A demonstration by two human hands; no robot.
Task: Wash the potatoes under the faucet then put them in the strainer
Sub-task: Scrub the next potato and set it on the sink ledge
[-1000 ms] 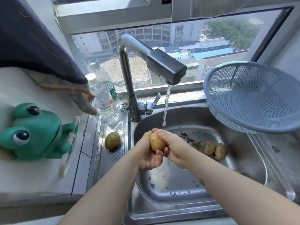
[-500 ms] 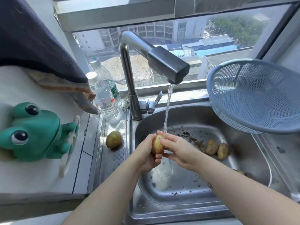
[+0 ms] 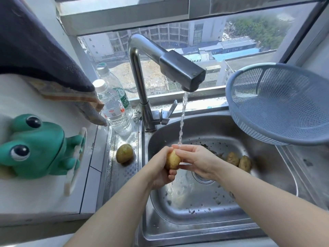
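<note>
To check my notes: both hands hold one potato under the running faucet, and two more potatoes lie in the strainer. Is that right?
Not quite. In the head view the strainer holds nothing; the two potatoes lie in the sink. The left hand and right hand do hold one potato under the running faucet.

This is a home kitchen, high up in a city flat. A stainless steel sink (image 3: pixel 222 132) with a running swivel faucet (image 3: pixel 181 70) sits under a window (image 3: pixel 231 38) overlooking rooftops and tower blocks far below. Household clutter surrounds it: a blue plastic strainer (image 3: pixel 277 104), unwashed potatoes (image 3: pixel 232 158) in the basin, two water bottles (image 3: pixel 114 107) on the sill, a hanging dark towel (image 3: pixel 35 50) and a green frog figure (image 3: pixel 35 145).
</note>
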